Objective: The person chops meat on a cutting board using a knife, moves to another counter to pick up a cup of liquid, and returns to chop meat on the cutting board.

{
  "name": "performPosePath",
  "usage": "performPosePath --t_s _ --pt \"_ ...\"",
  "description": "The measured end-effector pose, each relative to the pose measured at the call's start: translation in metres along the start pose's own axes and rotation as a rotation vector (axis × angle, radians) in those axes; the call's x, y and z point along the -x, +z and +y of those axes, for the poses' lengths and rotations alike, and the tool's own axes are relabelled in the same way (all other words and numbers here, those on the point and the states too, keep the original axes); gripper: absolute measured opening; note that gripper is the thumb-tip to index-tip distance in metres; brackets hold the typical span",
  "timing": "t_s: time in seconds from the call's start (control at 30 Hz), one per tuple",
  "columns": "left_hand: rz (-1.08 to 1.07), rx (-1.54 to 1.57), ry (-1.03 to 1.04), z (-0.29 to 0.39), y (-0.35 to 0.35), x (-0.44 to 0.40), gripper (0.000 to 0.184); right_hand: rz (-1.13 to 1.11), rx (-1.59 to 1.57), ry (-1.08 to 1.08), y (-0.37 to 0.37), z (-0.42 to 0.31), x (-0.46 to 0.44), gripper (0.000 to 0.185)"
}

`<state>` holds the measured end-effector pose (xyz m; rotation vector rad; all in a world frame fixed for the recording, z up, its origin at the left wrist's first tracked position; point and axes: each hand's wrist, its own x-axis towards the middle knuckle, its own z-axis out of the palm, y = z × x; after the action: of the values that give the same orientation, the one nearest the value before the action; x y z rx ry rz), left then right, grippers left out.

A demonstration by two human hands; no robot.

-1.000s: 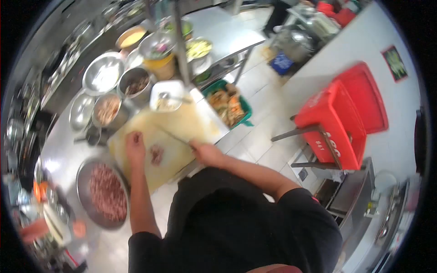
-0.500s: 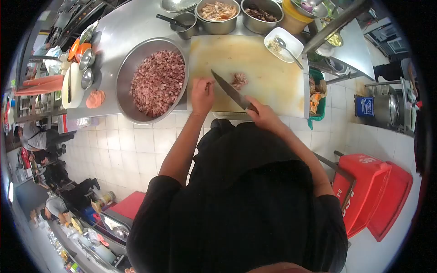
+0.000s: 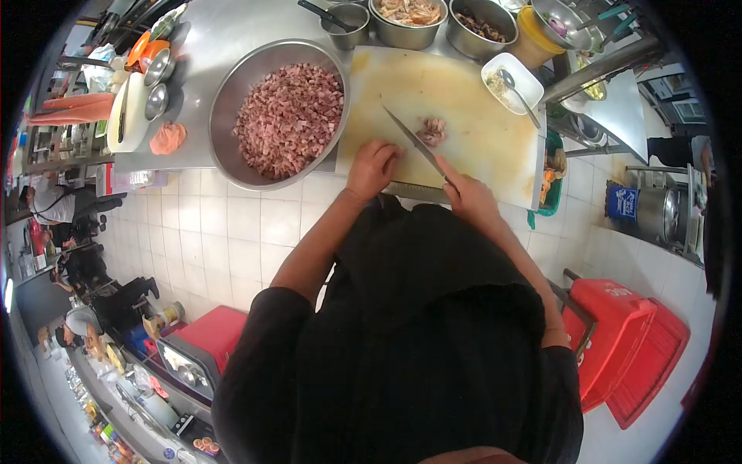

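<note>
My right hand grips the handle of a kitchen knife, its blade slanting up and left over the cutting board. My left hand is by the board's near left part, fingers curled together, left of the blade. What those fingers hold, if anything, is too small to make out. Beyond the knife lies a small heap of chopped meat on the board. To the left, a large steel bowl holds a big mass of diced pinkish meat.
Behind the board stand a small pot, a pot of pale shreds and a pot of dark pieces. A white dish with a spoon rests at the board's far right corner. Red bins stand on the floor at right.
The camera view has shifted, moving the board and bowl up and right in the picture. The knife blade has turned more edge-on. My left fingers have curled downward.
</note>
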<state>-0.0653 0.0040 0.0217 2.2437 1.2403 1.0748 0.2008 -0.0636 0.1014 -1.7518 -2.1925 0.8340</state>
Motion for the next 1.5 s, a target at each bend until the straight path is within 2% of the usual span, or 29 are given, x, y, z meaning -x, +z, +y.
performPosePath --t_s 0.1,0.2,0.4,0.5,0.6,0.7,0.9,1.0,1.13,1.3,1.43,1.5 --pt "-0.021 -0.041 0.047 -0.003 -0.001 -0.001 0.026 -0.052 0.106 -0.076 -0.011 -0.014 0.000 0.066" --pt "-0.034 -0.048 0.072 -0.007 0.000 -0.004 0.027 -0.174 0.203 -0.044 -0.018 -0.025 -0.006 0.068" --pt "-0.042 -0.078 0.078 -0.005 -0.004 -0.002 0.031 -0.179 0.249 -0.034 -0.029 -0.043 -0.005 0.067" --pt "-0.067 -0.089 0.064 -0.017 0.003 0.000 0.031 -0.213 0.208 0.017 -0.015 -0.034 -0.015 0.070" --pt "-0.103 -0.067 0.029 -0.014 0.002 -0.003 0.030 -0.177 0.015 0.008 -0.004 -0.017 -0.030 0.070" --pt "-0.088 -0.024 0.031 -0.011 -0.002 -0.005 0.029 -0.111 0.027 -0.055 -0.007 -0.019 -0.027 0.069" --pt "-0.031 -0.055 0.048 -0.015 0.005 0.000 0.028 -0.168 0.125 -0.027 -0.015 -0.036 -0.013 0.068" --pt "-0.039 -0.087 0.033 -0.009 0.002 0.003 0.023 -0.084 0.012 -0.058 0.010 -0.021 -0.023 0.070" --pt "-0.047 -0.088 0.030 -0.009 -0.001 -0.003 0.020 -0.116 0.039 -0.046 -0.001 -0.028 -0.027 0.071" --pt "0.047 -0.070 0.077 -0.011 0.005 0.000 0.021 -0.191 0.073 -0.011 -0.013 -0.042 -0.014 0.069" --pt "-0.005 -0.091 0.002 -0.011 0.005 0.000 0.018 -0.157 -0.068 0.044 0.001 -0.036 -0.022 0.071" --pt "0.018 -0.083 0.040 -0.012 0.005 -0.005 0.017 -0.136 -0.106 0.032 0.004 -0.027 -0.027 0.072"
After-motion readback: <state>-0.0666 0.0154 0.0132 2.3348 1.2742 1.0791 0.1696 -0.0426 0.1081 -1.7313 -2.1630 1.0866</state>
